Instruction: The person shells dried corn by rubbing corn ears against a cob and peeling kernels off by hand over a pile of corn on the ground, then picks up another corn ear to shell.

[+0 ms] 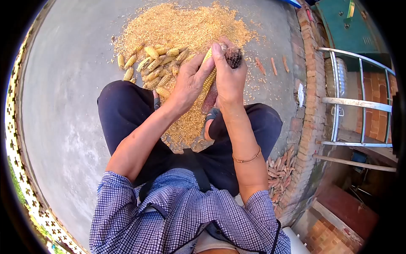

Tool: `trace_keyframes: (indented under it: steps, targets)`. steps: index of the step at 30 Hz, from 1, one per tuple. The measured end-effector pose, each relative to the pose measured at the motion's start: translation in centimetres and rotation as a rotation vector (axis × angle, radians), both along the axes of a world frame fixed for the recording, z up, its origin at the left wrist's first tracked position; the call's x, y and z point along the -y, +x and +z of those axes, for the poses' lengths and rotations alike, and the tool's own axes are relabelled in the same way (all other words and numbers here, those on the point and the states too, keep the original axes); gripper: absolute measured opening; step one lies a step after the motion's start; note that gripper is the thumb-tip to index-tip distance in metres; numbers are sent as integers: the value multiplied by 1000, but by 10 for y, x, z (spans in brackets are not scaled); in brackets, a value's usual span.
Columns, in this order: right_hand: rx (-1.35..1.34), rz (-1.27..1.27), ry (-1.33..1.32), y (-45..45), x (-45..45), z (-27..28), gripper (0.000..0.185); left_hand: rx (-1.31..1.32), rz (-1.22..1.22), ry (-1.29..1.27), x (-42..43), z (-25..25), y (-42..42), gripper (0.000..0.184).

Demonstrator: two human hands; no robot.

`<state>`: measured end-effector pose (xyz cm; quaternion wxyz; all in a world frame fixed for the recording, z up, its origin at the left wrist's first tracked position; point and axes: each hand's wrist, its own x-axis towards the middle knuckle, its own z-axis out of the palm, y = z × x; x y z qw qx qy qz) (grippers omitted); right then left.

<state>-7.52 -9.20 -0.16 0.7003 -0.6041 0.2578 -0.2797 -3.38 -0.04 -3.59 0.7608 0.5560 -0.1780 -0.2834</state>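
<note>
An ear of yellow corn is held between my two hands, above the loose kernels. My left hand is closed round its left side, thumb pointing up along it. Closed in my right hand is a bare reddish corncob, pressed beside the ear, its dark rough end showing past the fingers. My right thumb lies along the top of the ear. Left of my hands is a pile of whole corn ears. My fingertips under the ear are hidden.
A wide heap of loose corn kernels covers the concrete floor ahead. Several bare cobs are piled beside the low brick edge at right. Beyond it stands a metal railing. My feet flank the kernels between my knees.
</note>
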Motion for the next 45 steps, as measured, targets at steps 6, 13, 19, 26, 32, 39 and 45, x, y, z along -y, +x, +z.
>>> trace_keyframes:
  steps: [6,13,19,26,32,39,45]
  targets:
    - [-22,-207,-175,7,-1,-6,23,-324,-163,-94,-8,19,-9,45]
    - [1,54,168,-2,8,13,38,-526,-11,-261,-5,18,3,42]
    - [-37,-57,-141,4,-2,-8,42,-98,27,-54,1,-5,-3,42]
    - [-72,-149,-184,7,3,-6,22,-399,-125,-161,0,11,-5,40]
    - [6,55,196,-2,14,14,28,-604,-113,-356,-3,18,5,36]
    - [-90,-5,-126,4,4,-1,34,-190,3,-107,6,2,1,36]
    - [-121,-183,-243,11,6,-10,24,-98,-38,-54,6,-7,-8,36]
